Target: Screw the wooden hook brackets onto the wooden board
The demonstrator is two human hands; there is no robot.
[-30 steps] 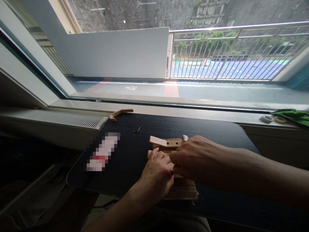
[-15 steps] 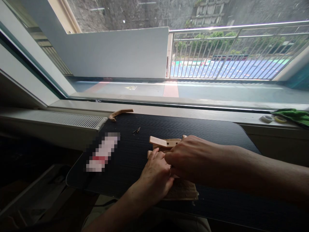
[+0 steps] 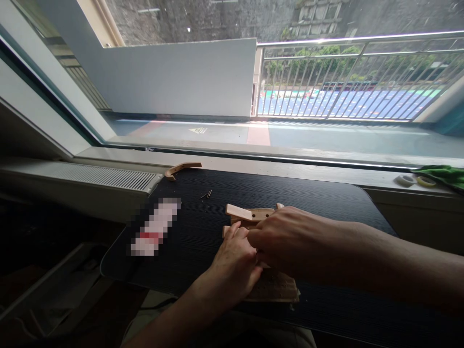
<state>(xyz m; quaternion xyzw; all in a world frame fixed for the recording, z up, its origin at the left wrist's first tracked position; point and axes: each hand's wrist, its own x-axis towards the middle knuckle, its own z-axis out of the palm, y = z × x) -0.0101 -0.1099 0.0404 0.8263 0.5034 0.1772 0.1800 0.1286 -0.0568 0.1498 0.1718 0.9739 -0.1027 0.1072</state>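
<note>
My left hand (image 3: 234,263) lies on a flat wooden board (image 3: 277,289) on the black table (image 3: 319,203), its fingers pressed down on the wood. My right hand (image 3: 286,239) reaches across from the right, fingers curled and pinched together just above the left hand's fingertips; what they pinch is hidden. Just beyond both hands lies a small wooden piece with holes (image 3: 250,213), partly covered by my right hand.
A curved wooden piece (image 3: 182,168) lies at the table's far left edge, with a few small screws (image 3: 206,195) near it. A blurred white and red object (image 3: 155,233) lies at the left. Tape rolls (image 3: 415,181) and a green cloth (image 3: 444,175) sit on the windowsill.
My right hand has shifted slightly left over the wooden pieces. The left hand has stayed in place on the board.
</note>
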